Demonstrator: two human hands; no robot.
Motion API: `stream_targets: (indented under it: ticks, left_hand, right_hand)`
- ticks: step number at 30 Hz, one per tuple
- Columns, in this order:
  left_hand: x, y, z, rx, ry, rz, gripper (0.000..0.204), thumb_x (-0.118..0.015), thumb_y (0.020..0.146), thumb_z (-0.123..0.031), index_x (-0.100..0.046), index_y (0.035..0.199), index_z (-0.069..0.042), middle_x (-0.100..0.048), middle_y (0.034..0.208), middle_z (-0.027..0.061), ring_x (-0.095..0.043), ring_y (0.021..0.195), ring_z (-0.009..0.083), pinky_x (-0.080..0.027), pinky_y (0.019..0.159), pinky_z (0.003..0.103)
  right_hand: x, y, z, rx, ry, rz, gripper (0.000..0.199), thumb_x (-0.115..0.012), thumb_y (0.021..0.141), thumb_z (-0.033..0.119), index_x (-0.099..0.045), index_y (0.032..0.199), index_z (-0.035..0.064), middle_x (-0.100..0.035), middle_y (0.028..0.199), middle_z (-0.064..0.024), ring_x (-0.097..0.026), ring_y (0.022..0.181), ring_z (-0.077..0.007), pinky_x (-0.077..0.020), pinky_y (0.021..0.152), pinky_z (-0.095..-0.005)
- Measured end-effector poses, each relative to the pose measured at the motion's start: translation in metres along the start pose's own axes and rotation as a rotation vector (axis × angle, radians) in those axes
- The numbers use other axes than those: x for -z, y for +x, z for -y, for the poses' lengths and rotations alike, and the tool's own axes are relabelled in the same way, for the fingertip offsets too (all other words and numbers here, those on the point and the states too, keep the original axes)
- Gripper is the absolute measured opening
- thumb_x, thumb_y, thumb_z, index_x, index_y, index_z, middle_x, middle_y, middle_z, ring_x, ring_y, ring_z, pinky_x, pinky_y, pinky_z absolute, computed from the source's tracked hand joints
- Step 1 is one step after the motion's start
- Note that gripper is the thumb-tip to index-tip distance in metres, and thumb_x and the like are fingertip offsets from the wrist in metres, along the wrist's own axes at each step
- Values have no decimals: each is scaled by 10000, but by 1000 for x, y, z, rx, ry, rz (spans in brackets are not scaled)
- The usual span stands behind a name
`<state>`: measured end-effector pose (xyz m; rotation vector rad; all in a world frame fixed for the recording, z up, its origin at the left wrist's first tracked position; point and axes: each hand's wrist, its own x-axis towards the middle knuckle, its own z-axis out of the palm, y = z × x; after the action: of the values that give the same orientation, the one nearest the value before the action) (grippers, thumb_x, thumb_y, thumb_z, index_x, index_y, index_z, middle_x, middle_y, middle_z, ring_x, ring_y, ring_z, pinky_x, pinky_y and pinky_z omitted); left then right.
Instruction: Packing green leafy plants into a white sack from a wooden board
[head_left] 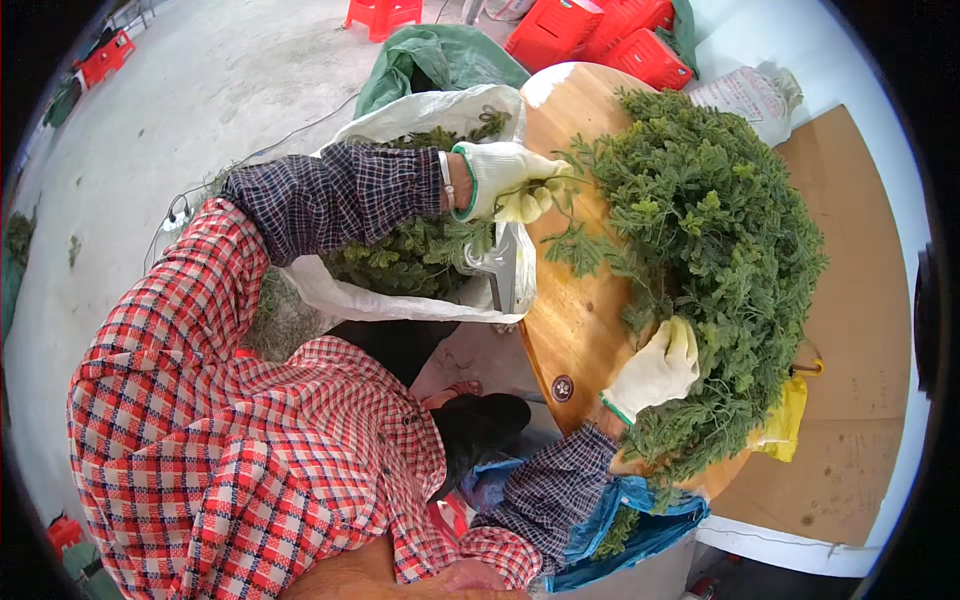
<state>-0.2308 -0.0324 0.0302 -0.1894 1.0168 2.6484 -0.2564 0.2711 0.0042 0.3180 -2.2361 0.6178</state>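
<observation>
One big heap of feathery green sprigs piled on a round wooden tabletop. Left hand, white knit glove, pinching a few stems at the heap's edge. Right hand, same glove, pressed into the pile, can't tell if closed. One white woven sack stuffed with greens beside the table. Three red plastic stools behind.

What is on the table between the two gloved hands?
In the head view, leafy green sprigs and bare wooden table lie between left hand and right hand.
</observation>
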Motion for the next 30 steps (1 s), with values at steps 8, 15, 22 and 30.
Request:
stream_targets:
  ticks: [8, 15, 22, 30]
  left_hand:
    - [-29, -9, 9, 55, 65, 28, 184, -489, 976, -241, -570, 898, -95, -561, 718, -25, -532, 591, 78, -456, 465, 201]
    - [-11, -9, 8, 150, 241, 58, 173, -496, 970, -223, -576, 992, -71, -582, 748, -8, -549, 582, 67, -483, 471, 189]
    - [-6, -5, 20, 210, 287, 64, 173, -547, 947, -219, -599, 938, -55, -548, 692, -15, -487, 514, 45, -408, 428, 179]
    - [-10, -12, 24, 226, 574, -27, 229, -649, 880, -283, -627, 875, -55, -589, 669, 22, -533, 493, 77, -409, 406, 202]
  right_hand:
    - [-13, 11, 59, 216, 437, 329, 224, -710, 759, 151, -686, 961, 59, -674, 955, -91, -553, 973, -247, -405, 889, -369]
    - [-19, 34, 45, 239, 315, 328, 183, -700, 732, 127, -689, 914, 129, -630, 904, -63, -527, 913, -268, -431, 800, -364]
    - [-37, 16, 51, 180, 169, 330, 123, -647, 724, 121, -672, 838, 161, -596, 795, -55, -569, 755, -272, -456, 675, -382]
    - [-15, 4, 43, 266, 61, 147, 126, -664, 737, 125, -666, 863, 131, -597, 802, -57, -556, 758, -262, -451, 686, -371]
